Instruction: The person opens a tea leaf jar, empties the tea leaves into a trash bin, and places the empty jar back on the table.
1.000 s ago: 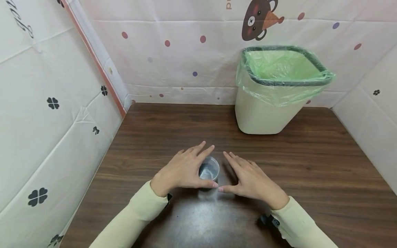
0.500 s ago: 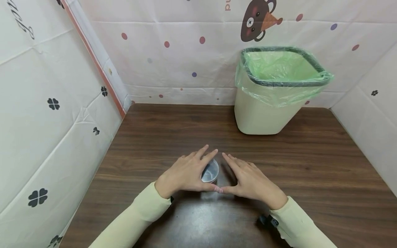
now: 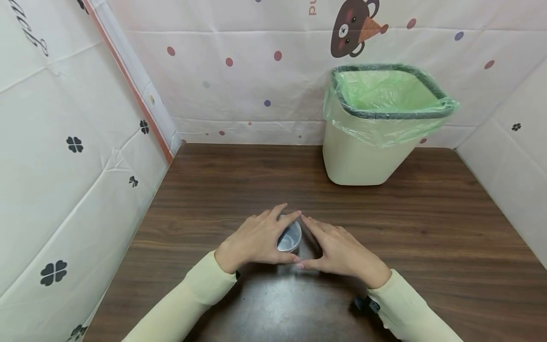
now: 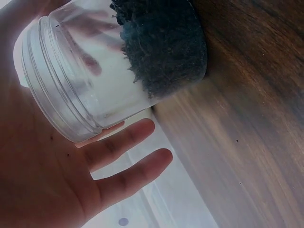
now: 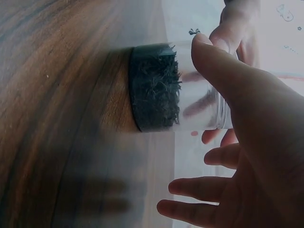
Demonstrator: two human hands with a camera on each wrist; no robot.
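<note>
A clear round jar [image 3: 290,237] stands upright on the brown table. Dark dry shreds [image 5: 154,90], like tea leaves, fill its lower part in both wrist views; the upper part is see-through. My left hand [image 3: 258,237] curves around the jar's left side, partly covering it, with the fingers extended beyond it and the thumb in front. On the other side my right hand [image 3: 344,249] stands with fingers spread and extended and some room between its palm and the jar. The index fingertips come together behind the jar, the thumb tips in front.
A pale bin [image 3: 359,156] lined with a green bag [image 3: 389,90] stands at the back right of the wooden table [image 3: 239,175]. Printed sheets [image 3: 205,90] form walls behind and on both sides.
My left hand has shifted slightly right and nearer my body. The right hand has moved left toward the jar, so the index fingertips now meet behind it.
</note>
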